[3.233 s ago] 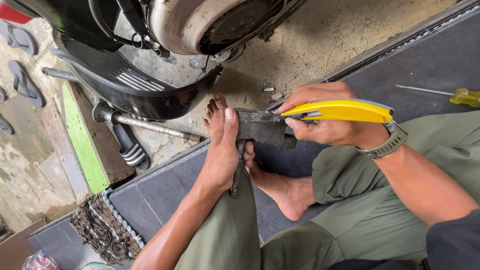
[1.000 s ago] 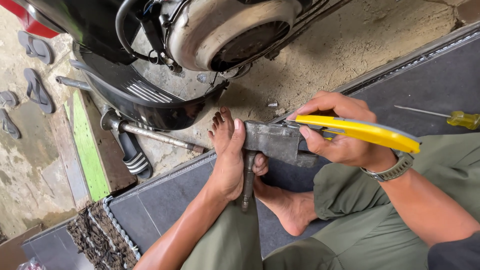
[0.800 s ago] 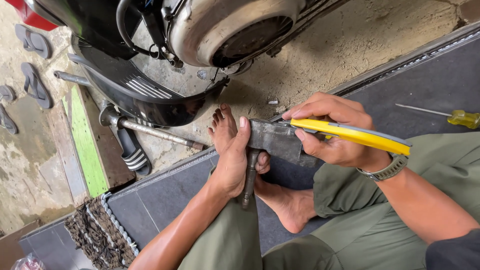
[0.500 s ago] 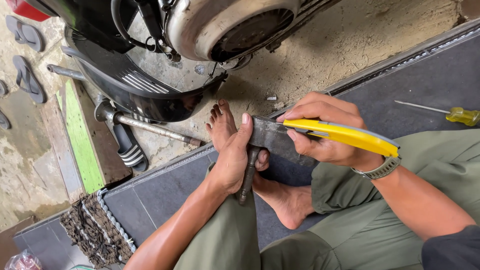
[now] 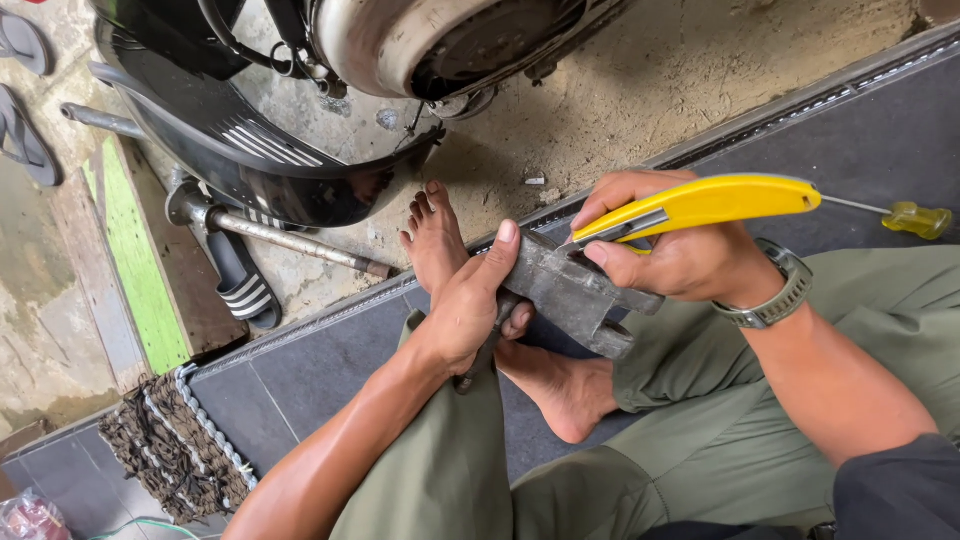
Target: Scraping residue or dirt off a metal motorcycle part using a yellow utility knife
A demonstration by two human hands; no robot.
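Note:
My left hand [image 5: 475,305] grips a grey metal part [image 5: 570,295] with a dark handle-like stem, holding it above my bare feet. My right hand [image 5: 670,255] is shut on a yellow utility knife [image 5: 705,203], whose blade tip rests on the top face of the grey part near my left thumb. A wristwatch [image 5: 778,295] sits on my right wrist. I sit on a dark tiled floor in olive trousers, with one foot [image 5: 435,240] pointing toward a scooter.
A black scooter with its engine casing [image 5: 400,40] stands on the dirt ahead. A metal stand bar [image 5: 290,238], a black sandal [image 5: 240,285] and a green plank [image 5: 130,260] lie left. A yellow-handled screwdriver [image 5: 915,218] lies far right; a woven mat [image 5: 175,445] lies lower left.
My view has drifted slightly. The knife has tilted a little, its blade tip staying on the grey part. Both hands keep their grips.

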